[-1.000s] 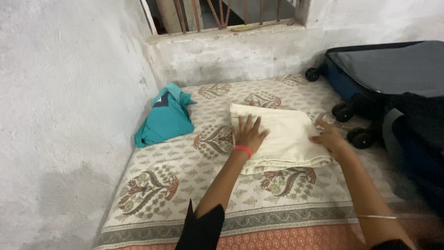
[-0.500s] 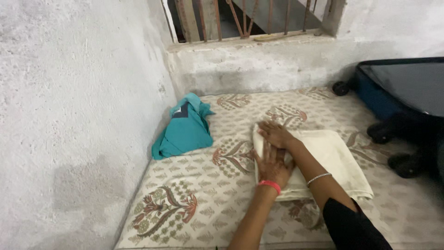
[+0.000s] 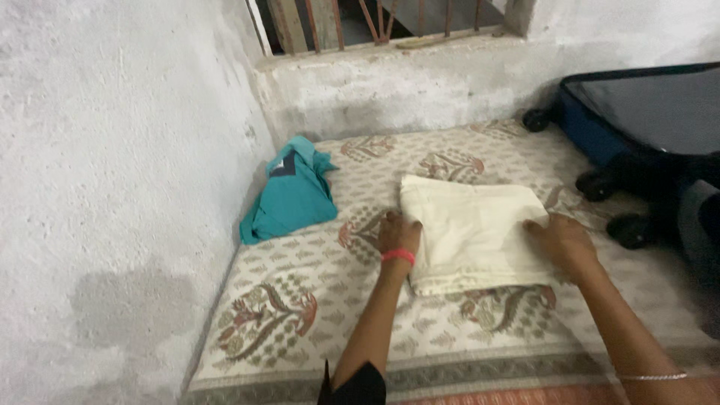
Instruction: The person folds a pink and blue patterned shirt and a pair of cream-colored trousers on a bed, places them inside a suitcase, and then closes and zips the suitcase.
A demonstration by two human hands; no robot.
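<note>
Half a second earlier both hands lay together on the left part of the folded cream cloth point(image 3: 472, 232); they now rest at its opposite edges. The left hand point(image 3: 399, 234) lies flat at the left edge and the right hand point(image 3: 561, 241) at the right edge, fingers extended and pressing, gripping nothing. The cloth lies on the patterned mattress point(image 3: 300, 315), its long axis running left to right. A teal garment point(image 3: 292, 196) sits beside the wall. The open blue suitcase point(image 3: 637, 112) contents cannot be made out.
</note>
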